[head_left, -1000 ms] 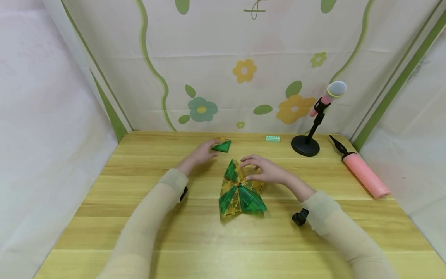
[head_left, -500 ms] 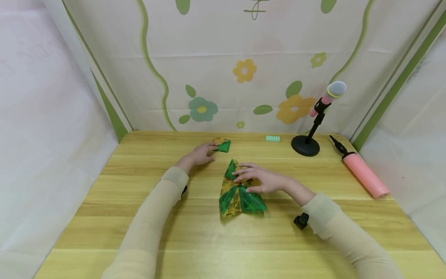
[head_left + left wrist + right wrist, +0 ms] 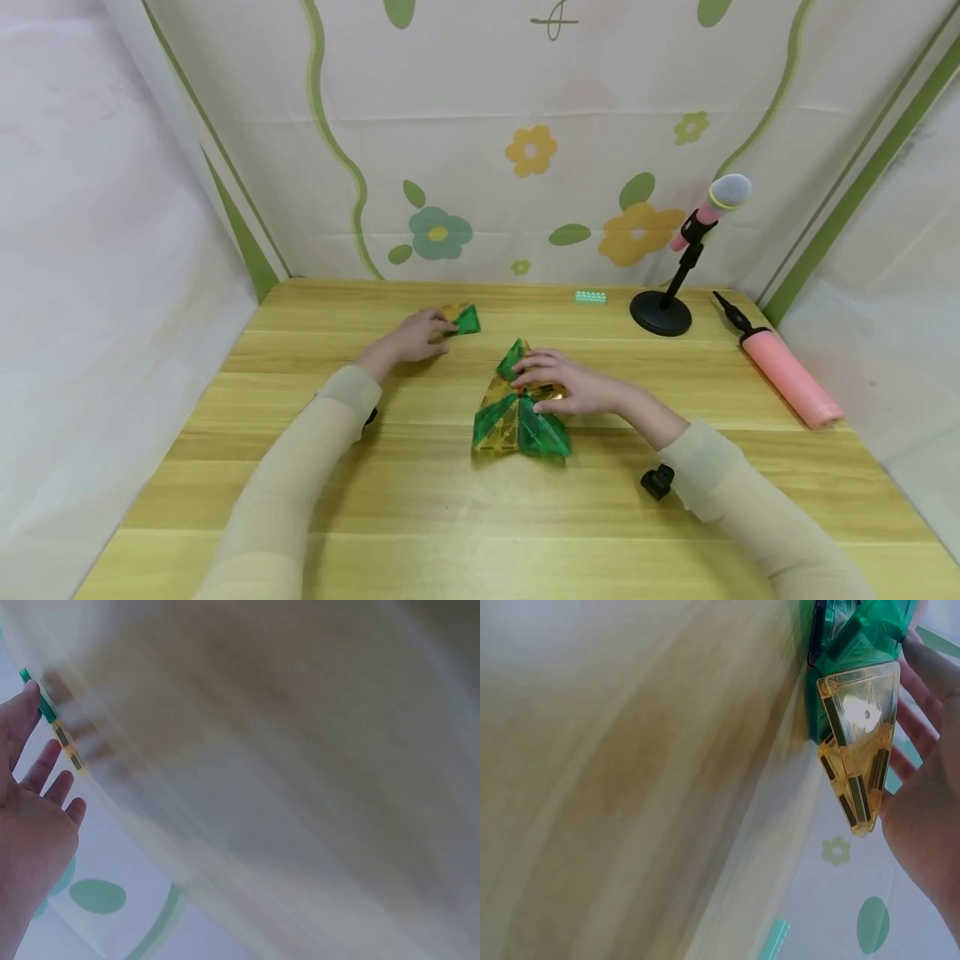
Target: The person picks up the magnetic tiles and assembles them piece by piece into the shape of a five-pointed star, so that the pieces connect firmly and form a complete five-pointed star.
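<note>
At the back of the table lie flat green and amber magnetic tiles (image 3: 467, 318). My left hand (image 3: 411, 335) touches their left side with fairly straight fingers; in the left wrist view, a fingertip meets the green edge (image 3: 46, 709). Nearer the middle stands a pointed, star-like structure of translucent green and amber magnetic tiles (image 3: 498, 429). My right hand (image 3: 581, 385) holds its right side, fingers over the top and thumb on the near side. The right wrist view shows the thumb against a green part, with an amber wing (image 3: 861, 712) hanging beside the palm, other fingers partly hidden behind.
A mint toy brick (image 3: 590, 297) lies by the back edge. To its right, a toy microphone (image 3: 712, 204) leans on a black stand (image 3: 662, 313). A pink hand pump (image 3: 791, 379) lies at the right. Printed cloth (image 3: 487, 167) rises behind the wooden table (image 3: 450, 533).
My left hand has drawn the flat tiles a little left and nearer. The right hand has come down onto the tile structure, whose far point has shifted slightly right.
</note>
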The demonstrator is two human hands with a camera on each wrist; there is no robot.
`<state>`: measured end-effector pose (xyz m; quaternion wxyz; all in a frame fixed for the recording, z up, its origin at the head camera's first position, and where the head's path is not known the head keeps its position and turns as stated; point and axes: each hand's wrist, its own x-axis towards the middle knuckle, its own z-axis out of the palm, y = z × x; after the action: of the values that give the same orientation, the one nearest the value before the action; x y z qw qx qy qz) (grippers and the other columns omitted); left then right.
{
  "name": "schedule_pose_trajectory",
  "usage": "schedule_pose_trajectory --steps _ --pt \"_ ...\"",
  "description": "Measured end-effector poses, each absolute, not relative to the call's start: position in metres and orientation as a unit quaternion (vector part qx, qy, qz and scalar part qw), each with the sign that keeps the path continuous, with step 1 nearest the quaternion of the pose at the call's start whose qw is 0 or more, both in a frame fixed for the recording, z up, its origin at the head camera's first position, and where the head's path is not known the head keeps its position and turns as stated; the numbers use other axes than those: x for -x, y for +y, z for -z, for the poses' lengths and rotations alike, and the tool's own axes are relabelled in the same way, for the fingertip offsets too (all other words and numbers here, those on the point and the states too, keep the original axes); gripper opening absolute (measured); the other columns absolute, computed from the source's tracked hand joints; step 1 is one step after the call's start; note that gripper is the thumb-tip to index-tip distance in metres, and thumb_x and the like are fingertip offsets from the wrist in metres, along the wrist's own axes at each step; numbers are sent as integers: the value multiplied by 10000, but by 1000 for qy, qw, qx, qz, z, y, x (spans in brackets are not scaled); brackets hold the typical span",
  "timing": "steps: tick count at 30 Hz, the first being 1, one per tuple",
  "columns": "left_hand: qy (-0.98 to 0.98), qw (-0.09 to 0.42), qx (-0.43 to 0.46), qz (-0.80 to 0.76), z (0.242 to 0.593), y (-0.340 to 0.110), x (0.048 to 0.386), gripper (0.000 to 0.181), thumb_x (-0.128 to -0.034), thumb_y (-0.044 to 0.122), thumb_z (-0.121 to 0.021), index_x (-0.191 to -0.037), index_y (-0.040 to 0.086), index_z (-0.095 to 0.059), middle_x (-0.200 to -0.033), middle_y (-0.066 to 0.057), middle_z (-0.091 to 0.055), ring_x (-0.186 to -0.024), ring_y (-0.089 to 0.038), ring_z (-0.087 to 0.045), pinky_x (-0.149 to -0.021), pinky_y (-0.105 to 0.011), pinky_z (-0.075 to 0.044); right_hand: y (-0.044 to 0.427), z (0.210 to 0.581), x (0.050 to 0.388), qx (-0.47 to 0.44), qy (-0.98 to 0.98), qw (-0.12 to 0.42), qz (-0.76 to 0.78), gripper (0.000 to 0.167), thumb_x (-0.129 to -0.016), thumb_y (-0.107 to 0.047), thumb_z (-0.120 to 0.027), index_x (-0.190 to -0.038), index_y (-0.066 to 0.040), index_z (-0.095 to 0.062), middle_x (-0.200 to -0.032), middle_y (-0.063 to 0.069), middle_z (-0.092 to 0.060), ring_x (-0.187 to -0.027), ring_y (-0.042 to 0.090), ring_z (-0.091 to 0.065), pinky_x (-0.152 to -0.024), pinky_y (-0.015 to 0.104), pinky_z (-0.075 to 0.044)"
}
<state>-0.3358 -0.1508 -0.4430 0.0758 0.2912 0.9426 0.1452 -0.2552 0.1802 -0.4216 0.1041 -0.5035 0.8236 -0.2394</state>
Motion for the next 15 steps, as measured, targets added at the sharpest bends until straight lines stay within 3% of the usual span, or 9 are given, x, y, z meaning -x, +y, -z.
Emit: schedule_pose_trajectory --steps 5,12,15 --pt "939 75 -287 -176 439 -160 329 385 -927 219 -619 -1291 99 -586 -1298 -175 -456 -1200 -333 -455 -1025 -479 -379 181 421 252 464 852 79 230 437 -896 -365 -638 -1279 -165 -573 -1376 88 -453 -1356 327 -268 -1089 552 -249" --pt "940 68 -276 -188 432 -165 320 276 -896 181 -660 -1161 105 -679 -1253 -178 -489 -1173 -346 -467 -1015 -483 -385 175 423 244 411 888 31 205 433 -860 -465 -649 -1182 -176 -616 -1298 83 -491 -1230 262 -382 -1026 510 -337" --pt "945 56 -266 -182 431 -165 320 310 -890 193 -668 -1185 94 -662 -1252 -172 -497 -1170 -352 -462 -1007 -513 -371 173 425 239 390 900 18 191 465 -849 -527 -629 -1170 -191 -613 -1268 49 -501 -1188 242 -405 -1007 500 -346"
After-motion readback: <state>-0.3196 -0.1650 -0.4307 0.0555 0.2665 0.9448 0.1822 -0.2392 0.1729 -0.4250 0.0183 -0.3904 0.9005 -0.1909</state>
